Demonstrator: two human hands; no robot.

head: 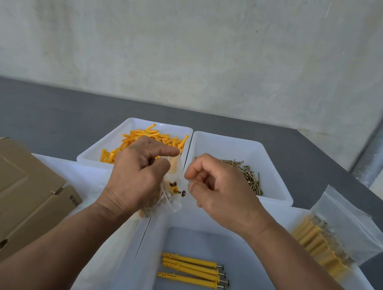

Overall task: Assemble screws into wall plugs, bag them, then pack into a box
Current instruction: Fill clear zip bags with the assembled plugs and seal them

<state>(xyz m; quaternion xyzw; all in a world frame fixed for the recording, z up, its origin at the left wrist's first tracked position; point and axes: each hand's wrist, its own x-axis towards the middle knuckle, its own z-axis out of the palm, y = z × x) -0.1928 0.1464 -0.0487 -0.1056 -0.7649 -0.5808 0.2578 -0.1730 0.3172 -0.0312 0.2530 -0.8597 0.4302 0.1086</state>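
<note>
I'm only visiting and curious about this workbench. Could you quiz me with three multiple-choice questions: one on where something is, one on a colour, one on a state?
1. Where do the loose screws lie?
A) in the back right tray
B) in a glass jar
C) on the floor

2. What colour are the wall plugs?
A) blue
B) yellow-orange
C) green

3. The clear bag in the left hand is:
A) empty
B) holding plugs with screws
C) torn in half

Answers:
1 A: the screws are heaped in that tray.
2 B: the plugs are all yellow-orange.
3 B: screw heads and a plug show through the plastic.
</note>
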